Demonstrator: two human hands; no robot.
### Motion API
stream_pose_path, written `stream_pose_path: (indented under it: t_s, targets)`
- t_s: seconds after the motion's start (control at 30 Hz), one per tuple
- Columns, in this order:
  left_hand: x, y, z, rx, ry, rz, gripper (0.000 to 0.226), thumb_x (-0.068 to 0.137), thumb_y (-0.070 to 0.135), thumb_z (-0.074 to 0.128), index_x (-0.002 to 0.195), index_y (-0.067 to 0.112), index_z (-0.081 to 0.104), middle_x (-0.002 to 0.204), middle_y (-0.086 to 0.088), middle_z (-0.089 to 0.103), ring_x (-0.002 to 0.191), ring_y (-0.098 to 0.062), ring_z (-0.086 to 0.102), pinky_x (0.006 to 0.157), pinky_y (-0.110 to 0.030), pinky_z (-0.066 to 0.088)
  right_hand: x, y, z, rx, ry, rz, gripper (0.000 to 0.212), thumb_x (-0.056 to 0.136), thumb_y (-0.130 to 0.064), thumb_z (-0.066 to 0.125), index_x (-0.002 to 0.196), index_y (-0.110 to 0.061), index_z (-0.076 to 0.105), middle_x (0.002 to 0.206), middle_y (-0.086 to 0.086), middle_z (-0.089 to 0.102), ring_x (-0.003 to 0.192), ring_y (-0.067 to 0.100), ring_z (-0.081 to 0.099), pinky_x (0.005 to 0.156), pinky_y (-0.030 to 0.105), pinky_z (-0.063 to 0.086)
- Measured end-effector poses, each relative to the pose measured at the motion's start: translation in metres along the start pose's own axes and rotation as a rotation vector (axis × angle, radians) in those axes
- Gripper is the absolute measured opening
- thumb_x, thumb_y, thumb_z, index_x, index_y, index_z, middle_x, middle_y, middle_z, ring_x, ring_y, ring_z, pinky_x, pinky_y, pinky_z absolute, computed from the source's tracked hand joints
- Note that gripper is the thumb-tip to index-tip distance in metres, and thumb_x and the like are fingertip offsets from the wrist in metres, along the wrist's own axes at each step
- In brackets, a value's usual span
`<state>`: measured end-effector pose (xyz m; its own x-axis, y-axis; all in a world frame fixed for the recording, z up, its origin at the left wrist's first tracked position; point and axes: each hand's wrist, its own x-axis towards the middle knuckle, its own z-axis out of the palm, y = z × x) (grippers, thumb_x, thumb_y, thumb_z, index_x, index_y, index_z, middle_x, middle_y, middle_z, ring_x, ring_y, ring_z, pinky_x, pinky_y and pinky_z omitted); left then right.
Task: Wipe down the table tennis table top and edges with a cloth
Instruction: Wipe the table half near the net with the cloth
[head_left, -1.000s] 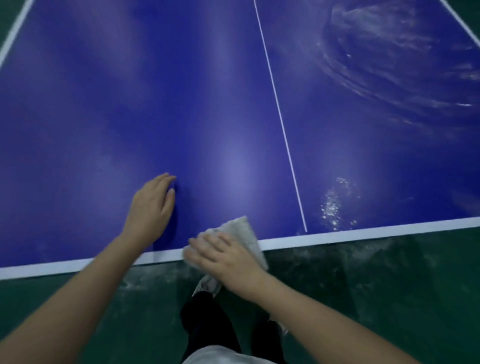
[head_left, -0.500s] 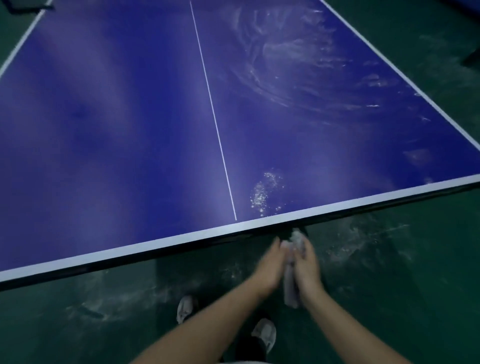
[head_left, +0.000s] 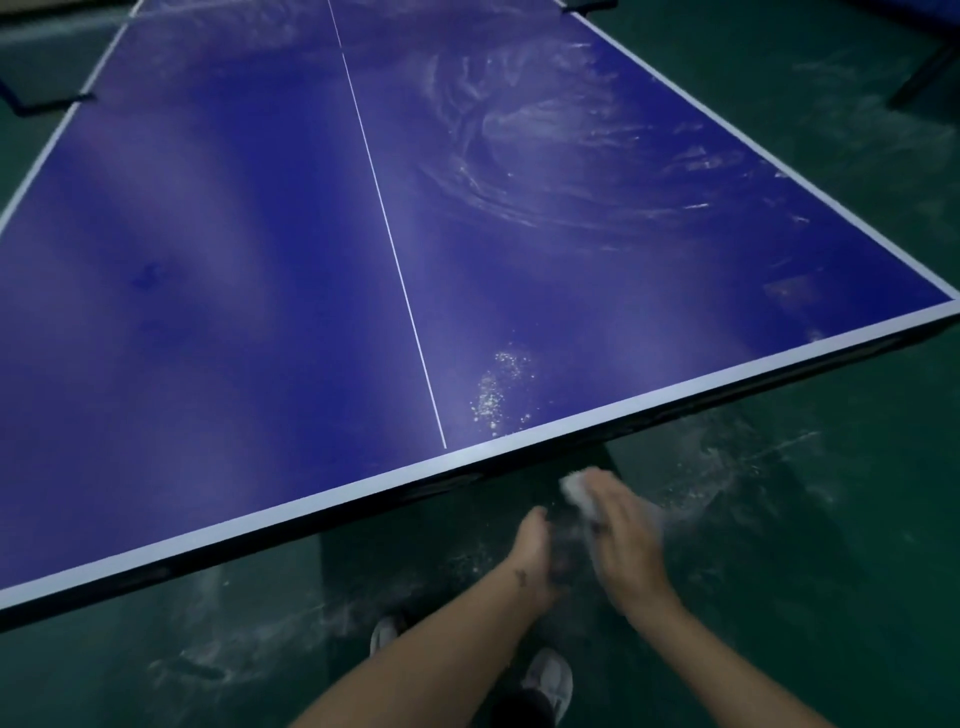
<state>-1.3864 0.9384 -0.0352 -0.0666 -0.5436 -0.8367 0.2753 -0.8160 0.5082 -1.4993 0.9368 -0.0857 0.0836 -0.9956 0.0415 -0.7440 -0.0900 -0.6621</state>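
Head view: the blue table (head_left: 208, 260) fills the frame from 9 through 12 to 3 o'clock, its white-banded near edge slanting from 8 up to 3; a thin white centre line (head_left: 395, 260) runs from 12 down to that edge. Just right of the line, near the edge, lies a patch of white specks (head_left: 498, 389); pale swirled smears (head_left: 545, 156) cover the half toward 1 o'clock. A black clamp (head_left: 47, 104) grips the side at 10.

Both hands hang off the table, below the near edge at about 5 o'clock, over the green floor (head_left: 831, 571); the right hand (head_left: 623, 545) holds the white cloth (head_left: 574, 488), which pokes out past its fingertips toward 11, clear of the table edge. The left hand (head_left: 535, 551) sits just beside it at its 8 o'clock, apart from the cloth, fingers loosely extended and holding nothing, though blurred. Light shoes (head_left: 550, 675) show at 6; white smears streak the floor.
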Motion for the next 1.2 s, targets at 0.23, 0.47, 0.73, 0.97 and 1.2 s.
stream_pose_path:
  t_s: [0.23, 0.47, 0.73, 0.97, 1.2]
  targets:
    - [-0.017, 0.012, 0.01, 0.131, -0.027, -0.008, 0.03, 0.098, 0.027, 0.032, 0.078, 0.017, 0.052, 0.075, 0.0, 0.051, 0.063, -0.011, 0.047, 0.055, -0.022, 0.034, -0.003, -0.002, -0.018, 0.035, -0.014, -0.133, 0.048, 0.082, 0.014, 0.056, 0.129, 0.006, 0.051, 0.133, 0.018, 0.05, 0.125, 0.028, 0.046, 0.107, 0.025, 0.028]
    - [-0.028, 0.032, -0.031, 0.447, 0.03, 0.348, 0.053, 0.101, 0.031, 0.035, 0.062, 0.012, 0.064, 0.048, -0.002, 0.06, 0.047, -0.009, 0.055, 0.058, -0.018, 0.044, 0.021, -0.005, -0.015, 0.034, -0.049, -0.058, 0.048, 0.081, 0.012, 0.063, 0.127, 0.004, 0.054, 0.128, 0.021, 0.056, 0.121, 0.037, 0.052, 0.104, 0.043, 0.038]
    - [-0.001, 0.101, -0.11, 0.712, 0.387, 0.865, 0.048, 0.078, -0.017, 0.035, 0.108, 0.012, 0.059, 0.109, -0.006, 0.063, 0.102, -0.02, 0.057, 0.081, -0.026, 0.043, 0.078, -0.062, -0.023, -0.015, 0.277, -0.393, 0.048, 0.081, 0.014, 0.062, 0.127, 0.007, 0.051, 0.128, 0.022, 0.054, 0.125, 0.029, 0.042, 0.104, 0.049, 0.038]
    - [0.05, 0.167, -0.167, 1.027, 0.59, 0.927, 0.039, 0.092, 0.009, 0.048, 0.131, 0.008, 0.047, 0.132, -0.009, 0.051, 0.115, -0.029, 0.05, 0.089, -0.035, 0.037, 0.109, -0.112, 0.044, -0.34, -0.255, -0.523, 0.059, 0.086, -0.015, 0.064, 0.14, -0.005, 0.042, 0.146, 0.015, 0.04, 0.135, 0.033, 0.038, 0.115, 0.033, 0.006]
    - [0.104, 0.207, -0.197, 1.298, 0.646, 0.809, 0.046, 0.098, 0.021, 0.037, 0.143, 0.011, 0.032, 0.152, -0.01, 0.028, 0.142, -0.024, 0.018, 0.113, -0.042, 0.014, 0.123, -0.101, 0.07, -0.39, -0.425, -0.288, 0.066, 0.092, -0.06, -0.002, 0.148, -0.025, -0.006, 0.156, -0.008, -0.007, 0.144, 0.007, -0.015, 0.116, 0.027, -0.012]
